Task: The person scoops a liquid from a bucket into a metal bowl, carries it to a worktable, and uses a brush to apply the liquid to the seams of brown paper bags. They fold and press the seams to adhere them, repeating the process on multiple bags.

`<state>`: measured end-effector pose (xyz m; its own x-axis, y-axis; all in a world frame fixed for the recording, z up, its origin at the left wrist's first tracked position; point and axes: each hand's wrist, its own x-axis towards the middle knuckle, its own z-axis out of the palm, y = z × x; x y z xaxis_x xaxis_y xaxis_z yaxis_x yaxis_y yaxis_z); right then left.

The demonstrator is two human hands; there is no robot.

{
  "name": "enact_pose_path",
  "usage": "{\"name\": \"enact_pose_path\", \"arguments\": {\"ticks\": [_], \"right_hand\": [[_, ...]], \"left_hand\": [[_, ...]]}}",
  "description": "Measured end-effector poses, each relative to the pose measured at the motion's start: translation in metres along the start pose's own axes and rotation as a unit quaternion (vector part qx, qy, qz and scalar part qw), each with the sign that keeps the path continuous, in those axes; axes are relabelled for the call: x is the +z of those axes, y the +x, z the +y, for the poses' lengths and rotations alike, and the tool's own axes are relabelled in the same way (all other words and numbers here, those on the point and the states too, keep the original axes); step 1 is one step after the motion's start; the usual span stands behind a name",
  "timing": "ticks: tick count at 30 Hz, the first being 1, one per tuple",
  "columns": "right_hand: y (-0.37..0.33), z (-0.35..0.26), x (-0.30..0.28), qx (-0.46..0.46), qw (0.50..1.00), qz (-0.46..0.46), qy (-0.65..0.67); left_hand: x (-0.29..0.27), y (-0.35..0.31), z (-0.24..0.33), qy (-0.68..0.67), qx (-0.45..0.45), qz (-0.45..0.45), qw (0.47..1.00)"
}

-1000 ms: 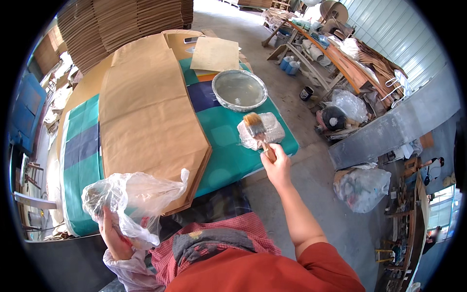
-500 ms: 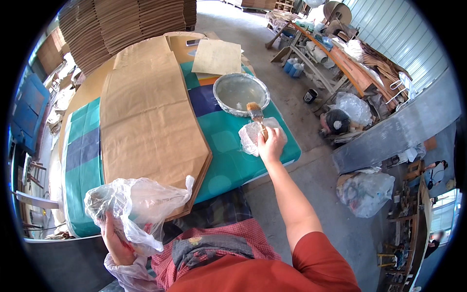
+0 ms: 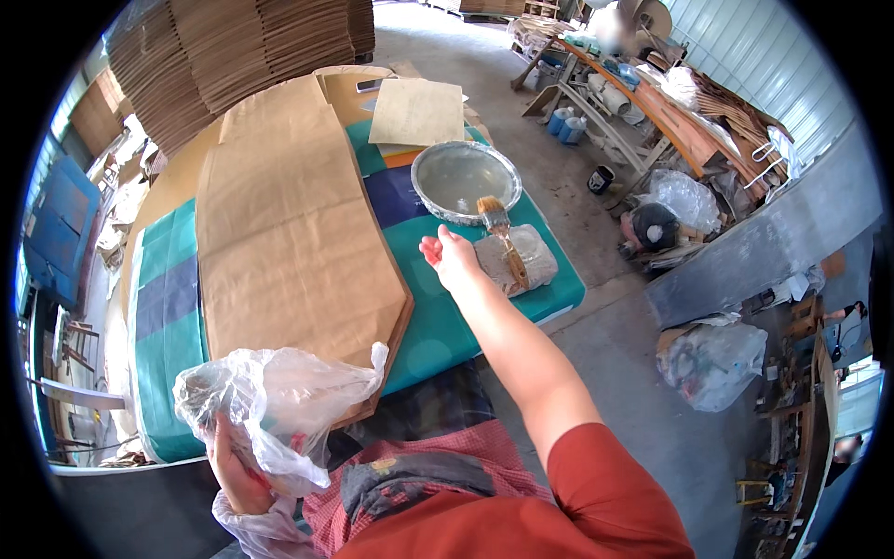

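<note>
My left hand (image 3: 238, 475), at the near left, grips a crumpled clear plastic bag (image 3: 303, 396) that hangs over the near edge of a stack of brown paper sheets (image 3: 289, 224). My right hand (image 3: 454, 264) holds nothing; its fingers are loosely curled and apart, above the green table cover (image 3: 424, 312). Just right of it, a flat paintbrush (image 3: 514, 261) with a wooden handle rests on a plastic-wrapped block (image 3: 540, 250). The brush's bristles point toward the rim of a round basin (image 3: 436, 211) holding cloudy liquid.
Behind the basin lies a pale square board (image 3: 417, 112), with a phone (image 3: 370, 85) beside it. Tall stacks of cardboard (image 3: 214, 65) stand at the far left. A cluttered workbench (image 3: 643, 102) and a grey panel (image 3: 764, 238) are to the right.
My right hand has let go of the paintbrush and moved left. The brush now lies on the wrapped block. My left hand still holds the plastic bag.
</note>
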<state>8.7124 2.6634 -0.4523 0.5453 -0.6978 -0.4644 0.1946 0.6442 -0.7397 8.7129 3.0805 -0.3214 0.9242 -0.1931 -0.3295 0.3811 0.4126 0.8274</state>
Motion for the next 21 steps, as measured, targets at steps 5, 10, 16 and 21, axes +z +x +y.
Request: {"name": "enact_pose_path", "arguments": {"ticks": [5,10,16,21], "right_hand": [[0.050,0.010,0.013,-0.084,0.992,0.059,0.070],[0.055,0.009,0.016,-0.094,0.988,0.083,0.086],[0.053,0.007,0.017,-0.110,0.979,0.114,0.124],[0.052,0.011,0.009,-0.136,0.978,0.089,0.134]], "left_hand": [[-0.022,0.000,0.006,0.021,0.026,0.010,0.999],[-0.032,-0.001,0.006,-0.011,-0.025,-0.006,1.000],[-0.012,-0.012,0.005,0.009,-0.004,0.032,0.999],[-0.033,-0.004,0.006,-0.005,-0.030,-0.021,0.999]]}}
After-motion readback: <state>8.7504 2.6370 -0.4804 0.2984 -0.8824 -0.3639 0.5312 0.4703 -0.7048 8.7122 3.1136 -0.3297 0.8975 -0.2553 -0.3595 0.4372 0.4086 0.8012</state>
